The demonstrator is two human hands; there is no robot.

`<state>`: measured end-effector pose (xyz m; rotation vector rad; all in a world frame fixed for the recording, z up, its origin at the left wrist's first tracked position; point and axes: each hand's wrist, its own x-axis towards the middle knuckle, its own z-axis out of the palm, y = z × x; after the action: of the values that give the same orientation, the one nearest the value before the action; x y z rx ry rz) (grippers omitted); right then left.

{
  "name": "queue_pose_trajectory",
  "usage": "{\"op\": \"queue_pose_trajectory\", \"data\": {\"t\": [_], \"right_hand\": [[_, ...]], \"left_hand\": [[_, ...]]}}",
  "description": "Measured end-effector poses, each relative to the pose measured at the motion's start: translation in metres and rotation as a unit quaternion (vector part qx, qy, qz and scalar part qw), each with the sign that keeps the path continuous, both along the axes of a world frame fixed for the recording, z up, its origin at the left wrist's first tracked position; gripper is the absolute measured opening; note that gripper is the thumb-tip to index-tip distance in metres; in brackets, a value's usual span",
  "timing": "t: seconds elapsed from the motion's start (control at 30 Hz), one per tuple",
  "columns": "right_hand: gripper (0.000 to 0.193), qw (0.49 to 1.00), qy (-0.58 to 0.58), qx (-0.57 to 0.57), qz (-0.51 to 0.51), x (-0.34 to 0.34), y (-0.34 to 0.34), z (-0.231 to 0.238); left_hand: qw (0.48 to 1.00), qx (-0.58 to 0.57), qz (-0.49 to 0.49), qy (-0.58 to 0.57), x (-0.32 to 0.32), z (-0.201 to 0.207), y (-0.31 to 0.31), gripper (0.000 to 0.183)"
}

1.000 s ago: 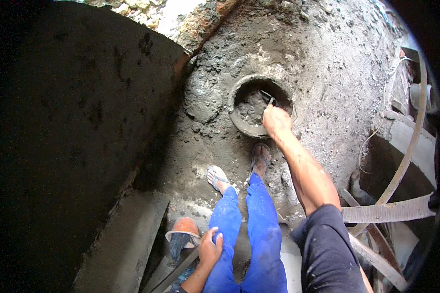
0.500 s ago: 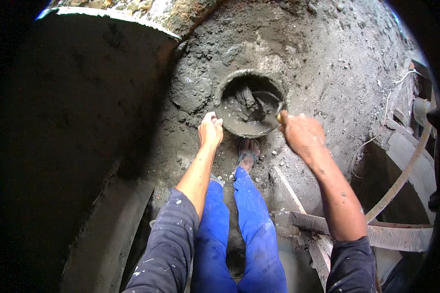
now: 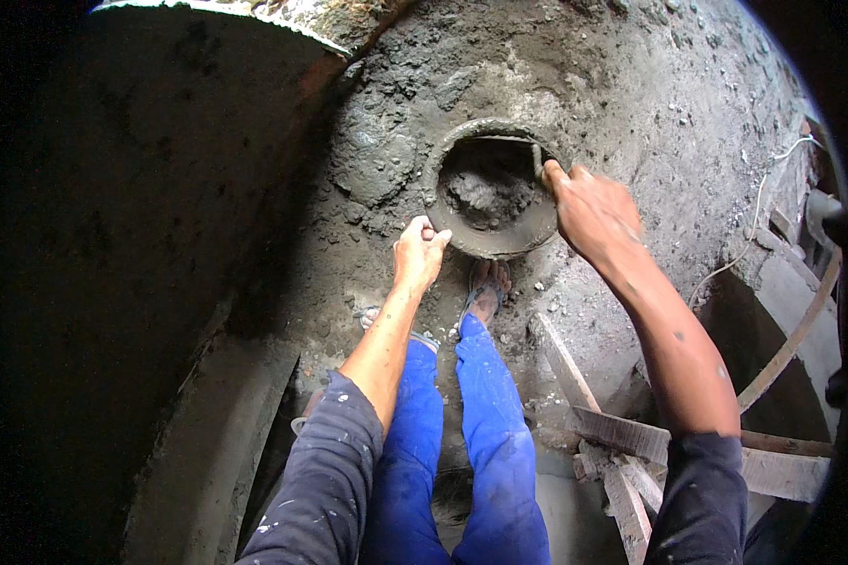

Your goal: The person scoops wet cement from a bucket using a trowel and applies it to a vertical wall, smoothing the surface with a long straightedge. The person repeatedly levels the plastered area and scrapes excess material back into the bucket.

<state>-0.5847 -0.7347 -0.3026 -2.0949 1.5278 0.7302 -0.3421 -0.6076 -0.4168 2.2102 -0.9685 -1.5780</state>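
A round bucket [image 3: 511,247] coated in grey mud stands on the ground ahead of my feet. Lumpy wet mortar [image 3: 488,196] lies inside it. At the near left of the rim, my left hand [image 3: 419,252] is closed, fingers pinching the edge. My right hand [image 3: 595,212] is closed round the handle of what looks like a trowel [image 3: 538,162] at the right side of the rim. The trowel's thin shank and a narrow edge show along the bucket's far inner side; the grip is hidden in my fist.
A dark slab or wall [image 3: 179,169] fills the left, with a concrete ledge [image 3: 207,424] below it. Wooden boards [image 3: 622,435] lie crossed by my right arm. A pale cord [image 3: 758,202] runs over the rough muddy ground at the right. My sandalled foot [image 3: 485,290] is close to the bucket.
My right hand has moved up and slightly right along the rim, bringing the trowel to the far side. The bucket's mouth has tilted and shifted slightly right. My left hand still grips the rim.
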Motion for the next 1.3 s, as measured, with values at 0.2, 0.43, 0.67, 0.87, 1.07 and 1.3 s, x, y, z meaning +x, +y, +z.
{"op": "queue_pose_trajectory", "data": {"t": [0.2, 0.43, 0.67, 0.87, 1.07, 1.3], "right_hand": [[0.026, 0.982, -0.034, 0.155, -0.099, -0.019, -0.002, -0.082], [0.032, 0.932, -0.191, 0.242, -0.188, -0.039, 0.043, -0.088], [0.039, 0.839, -0.293, 0.288, -0.357, -0.002, 0.08, -0.1], [0.028, 0.275, -0.462, 0.45, -0.713, 0.045, 0.109, -0.089], [0.052, 0.029, -0.529, 0.395, -0.751, 0.021, 0.1, -0.035], [0.026, 0.969, -0.08, 0.105, -0.208, -0.004, 0.019, 0.0]], "left_hand": [[0.997, -0.062, 0.015, -0.042, -0.003, -0.001, -0.01, 0.022], [0.999, -0.046, -0.006, -0.026, -0.002, -0.012, -0.003, 0.02], [0.997, -0.028, -0.053, -0.05, 0.003, -0.014, -0.004, 0.016], [0.999, -0.016, -0.017, -0.042, -0.008, -0.007, 0.0, 0.018], [0.998, -0.004, -0.009, -0.062, -0.011, -0.004, -0.001, 0.019], [0.998, 0.005, -0.014, -0.059, -0.012, -0.006, -0.005, 0.02]]}}
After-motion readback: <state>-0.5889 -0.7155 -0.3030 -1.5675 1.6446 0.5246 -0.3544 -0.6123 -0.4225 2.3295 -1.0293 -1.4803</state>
